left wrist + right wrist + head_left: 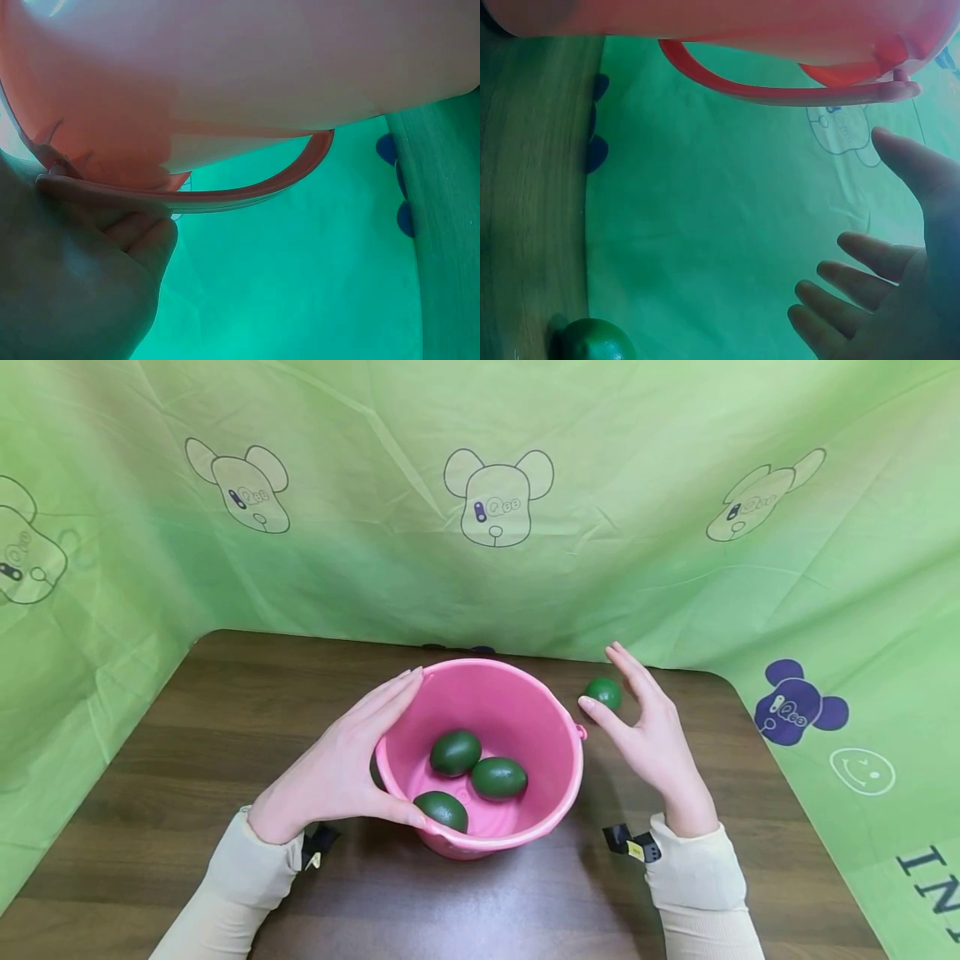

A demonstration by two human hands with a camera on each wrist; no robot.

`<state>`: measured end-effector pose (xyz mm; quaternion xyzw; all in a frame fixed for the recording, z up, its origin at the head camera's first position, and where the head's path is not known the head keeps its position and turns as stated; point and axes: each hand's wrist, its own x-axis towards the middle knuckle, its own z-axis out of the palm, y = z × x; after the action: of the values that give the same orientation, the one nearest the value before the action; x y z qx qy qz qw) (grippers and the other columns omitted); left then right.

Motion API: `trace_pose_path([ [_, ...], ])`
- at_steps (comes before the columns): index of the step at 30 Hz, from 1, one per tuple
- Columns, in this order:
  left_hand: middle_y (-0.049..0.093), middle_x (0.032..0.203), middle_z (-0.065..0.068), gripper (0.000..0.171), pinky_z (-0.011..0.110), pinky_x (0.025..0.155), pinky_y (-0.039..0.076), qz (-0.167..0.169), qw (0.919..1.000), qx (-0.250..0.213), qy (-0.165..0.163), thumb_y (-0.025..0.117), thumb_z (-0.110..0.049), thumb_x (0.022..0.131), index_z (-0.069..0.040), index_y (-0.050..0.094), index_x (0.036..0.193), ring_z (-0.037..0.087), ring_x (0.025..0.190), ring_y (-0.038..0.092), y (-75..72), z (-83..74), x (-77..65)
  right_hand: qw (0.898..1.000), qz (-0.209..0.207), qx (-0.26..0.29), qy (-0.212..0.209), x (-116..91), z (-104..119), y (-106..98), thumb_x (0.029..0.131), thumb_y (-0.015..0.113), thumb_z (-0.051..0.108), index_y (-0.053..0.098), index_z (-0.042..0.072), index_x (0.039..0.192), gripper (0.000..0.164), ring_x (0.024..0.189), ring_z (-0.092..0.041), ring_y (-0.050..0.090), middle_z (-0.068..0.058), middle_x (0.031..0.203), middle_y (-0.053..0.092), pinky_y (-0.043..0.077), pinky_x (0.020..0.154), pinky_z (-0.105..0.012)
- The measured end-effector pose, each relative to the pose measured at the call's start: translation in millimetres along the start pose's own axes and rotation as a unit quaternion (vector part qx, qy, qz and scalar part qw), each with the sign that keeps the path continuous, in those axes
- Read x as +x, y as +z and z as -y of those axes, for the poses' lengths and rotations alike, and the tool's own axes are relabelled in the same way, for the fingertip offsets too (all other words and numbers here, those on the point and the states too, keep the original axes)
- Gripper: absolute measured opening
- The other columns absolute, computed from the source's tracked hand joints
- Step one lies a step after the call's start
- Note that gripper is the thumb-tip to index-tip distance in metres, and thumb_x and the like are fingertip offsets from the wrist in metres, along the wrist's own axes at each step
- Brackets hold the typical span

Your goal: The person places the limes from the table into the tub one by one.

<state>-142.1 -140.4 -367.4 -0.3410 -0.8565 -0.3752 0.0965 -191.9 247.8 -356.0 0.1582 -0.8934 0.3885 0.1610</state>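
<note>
A pink bucket (525, 693) stands on the wooden table, with several dark green oval fruits, such as this one (499, 778), lying inside. My left hand (337, 768) grips the bucket's left side, thumb at the near rim and fingers along the outer wall. In the left wrist view the bucket's handle (247, 199) hangs beside that hand. My right hand (660, 739) is spread in the air right of the bucket, holding nothing. A brighter green round fruit (602, 694) rests on the table behind its thumb; the right wrist view shows that fruit (596, 341) apart from the fingers.
Another dark green fruit (377, 772) shows partly between my left hand and the bucket, outside its wall. The brown table (247, 693) meets a green printed cloth (360, 552) at the back and sides. A black strap (633, 845) sits at my right wrist.
</note>
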Motion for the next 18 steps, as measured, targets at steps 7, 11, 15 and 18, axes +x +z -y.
trace_pose_path([
  [7, 0.016, 0.168, -0.007, 0.138, 0.046, 0.119, 0.026, -0.003, 1.0000, -0.001, 0.007, 0.089, -0.072, 0.057, -0.017, 0.021, 0.164, 0.017, 0.152, 0.016, 1.0, 0.5, -0.3, 1.000, 0.007, 0.001, 0.009, -0.3, -0.3, -0.8, 0.093, 0.078, 0.027, 0.043, 0.025, 0.156, 0.073, 0.145, -0.013, 0.034, 0.013, 0.161, 0.033, 0.037, 0.113, -0.045],
  [11, 0.016, 0.168, -0.006, 0.138, 0.046, 0.119, 0.026, -0.003, 1.0000, -0.001, 0.008, 0.089, -0.072, 0.057, -0.017, 0.021, 0.164, 0.017, 0.152, 0.016, 0.9, 0.9, -0.1, 1.000, 0.009, -0.003, 0.014, 0.0, -1.2, -0.9, 0.093, 0.078, 0.028, 0.043, 0.026, 0.157, 0.073, 0.145, -0.013, 0.033, 0.013, 0.161, 0.033, 0.036, 0.114, -0.040],
  [15, 0.017, 0.168, -0.004, 0.138, 0.047, 0.118, 0.027, -0.002, 1.0000, -0.002, 0.006, 0.089, -0.072, 0.058, -0.018, 0.020, 0.164, 0.017, 0.152, 0.015, 0.4, 1.1, -0.1, 1.000, 0.010, -0.008, 0.016, 0.9, -2.4, -0.6, 0.093, 0.078, 0.029, 0.043, 0.025, 0.157, 0.073, 0.146, -0.013, 0.033, 0.013, 0.161, 0.033, 0.035, 0.114, -0.033],
  [18, 0.016, 0.168, -0.006, 0.138, 0.047, 0.118, 0.027, 0.000, 1.0000, -0.001, 0.005, 0.089, -0.072, 0.058, -0.018, 0.020, 0.164, 0.016, 0.152, 0.015, 0.3, 1.5, 0.0, 1.000, 0.011, -0.009, 0.016, 1.4, -3.3, -0.1, 0.093, 0.078, 0.029, 0.043, 0.025, 0.157, 0.073, 0.145, -0.014, 0.034, 0.012, 0.161, 0.033, 0.035, 0.113, -0.033],
])
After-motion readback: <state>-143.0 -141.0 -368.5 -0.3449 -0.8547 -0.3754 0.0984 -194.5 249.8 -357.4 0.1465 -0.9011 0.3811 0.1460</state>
